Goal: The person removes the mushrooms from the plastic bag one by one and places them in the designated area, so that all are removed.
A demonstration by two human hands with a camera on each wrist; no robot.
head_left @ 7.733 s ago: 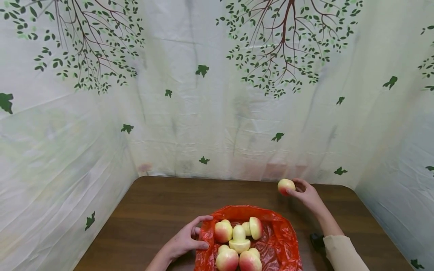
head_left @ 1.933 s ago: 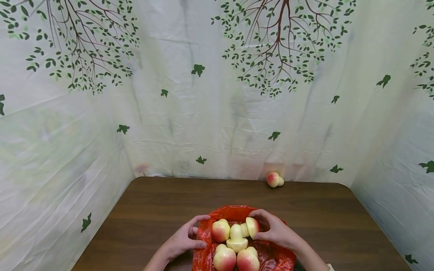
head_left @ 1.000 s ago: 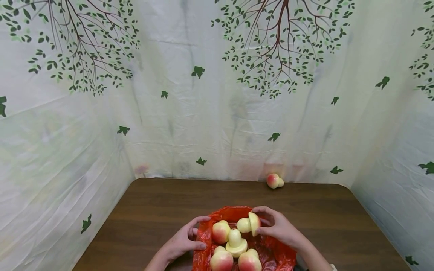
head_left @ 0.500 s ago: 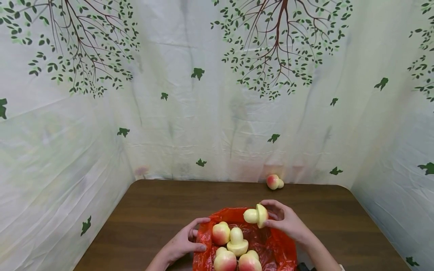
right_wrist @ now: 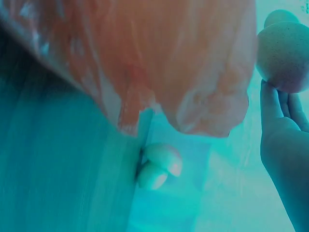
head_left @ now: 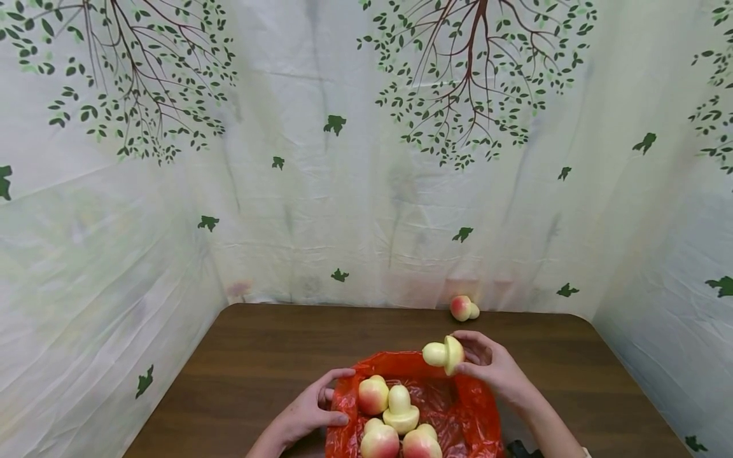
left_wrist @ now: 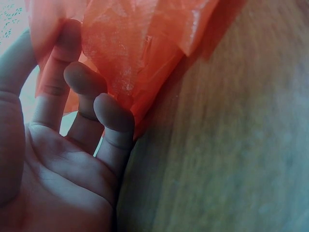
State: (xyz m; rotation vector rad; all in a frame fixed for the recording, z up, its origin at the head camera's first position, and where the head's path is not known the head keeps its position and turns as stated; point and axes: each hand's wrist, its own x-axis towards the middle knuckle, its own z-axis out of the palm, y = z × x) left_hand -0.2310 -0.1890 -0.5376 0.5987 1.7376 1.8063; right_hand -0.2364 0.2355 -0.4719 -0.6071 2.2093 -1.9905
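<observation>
My right hand [head_left: 498, 371] pinches a toy mushroom [head_left: 443, 355] by its red-and-yellow cap. It lies sideways in the air over the far right rim of a red plastic bag [head_left: 443, 407], its pale stem pointing left. In the right wrist view that mushroom [right_wrist: 285, 57] is at the fingertips. My left hand [head_left: 306, 407] grips the bag's left side, thumb low and index finger along the rim; the left wrist view shows curled fingers [left_wrist: 84, 79] against the red plastic [left_wrist: 130, 48]. Several more mushrooms sit in the bag, one of them cap down [head_left: 399, 410].
Another toy mushroom [head_left: 461, 308] lies on its side at the back edge of the brown wooden table [head_left: 275, 343]. A leaf-patterned cloth [head_left: 366, 191] hangs behind and at both sides. A black object [head_left: 520, 450] shows by the right wrist.
My right hand first set a mushroom down at the table's back edge. Then it took another from the bag, lifting it up and to the right. The left hand keeps its place on the bag.
</observation>
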